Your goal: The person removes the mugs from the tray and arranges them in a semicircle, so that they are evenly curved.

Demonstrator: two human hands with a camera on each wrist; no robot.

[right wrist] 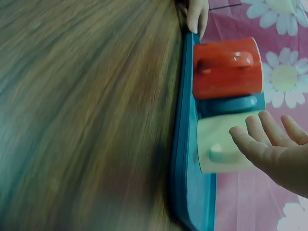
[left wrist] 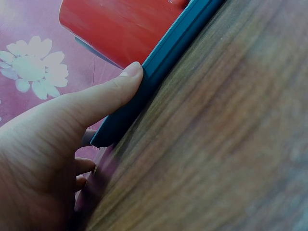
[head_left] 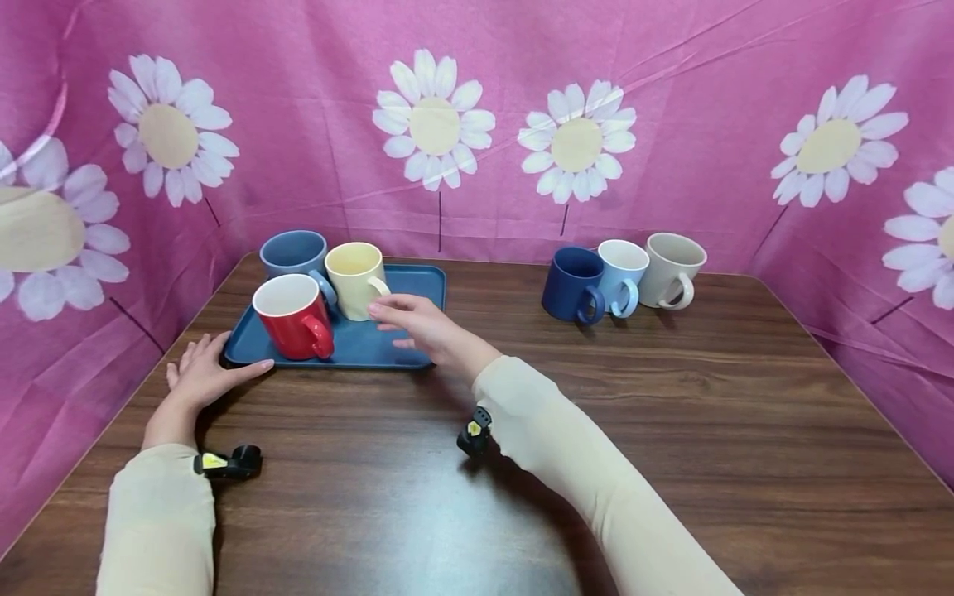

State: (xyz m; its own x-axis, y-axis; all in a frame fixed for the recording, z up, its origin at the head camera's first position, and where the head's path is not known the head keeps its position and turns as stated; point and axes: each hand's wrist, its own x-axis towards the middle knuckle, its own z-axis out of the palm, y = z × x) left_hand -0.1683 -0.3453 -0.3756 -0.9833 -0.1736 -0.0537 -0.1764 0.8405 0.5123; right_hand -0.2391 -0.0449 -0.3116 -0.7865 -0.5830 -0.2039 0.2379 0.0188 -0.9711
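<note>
Mugs crowd the near left part of a blue tray (head_left: 417, 285) on the dark wooden surface (head_left: 522, 463): a red mug (head_left: 292, 316) in front, a grey-blue mug (head_left: 294, 253) behind it, and a cream mug (head_left: 356, 279) just beside both. The left hand (head_left: 199, 372) lies flat on the surface at the tray's near left corner, fingers straight, and the left wrist view shows its thumb (left wrist: 108, 94) pressed against the tray's rim (left wrist: 163, 65). The right hand (head_left: 421, 325) hovers over the tray with its fingers (head_left: 383, 310) relaxed and spread, holding nothing, the fingertips just at the cream mug's handle; whether they actually touch it is hard to tell, since the right wrist view is blurred.

Three more mugs, navy (head_left: 574, 284), light blue (head_left: 622, 266) and beige (head_left: 672, 269), stand in a row well apart to the right.

The risk I see is in the tight packing. A push from the right hand could knock the cream mug into its neighbours and tip one. Uneven thumb pressure on the rim could also slide the tray and rattle the mugs.
</note>
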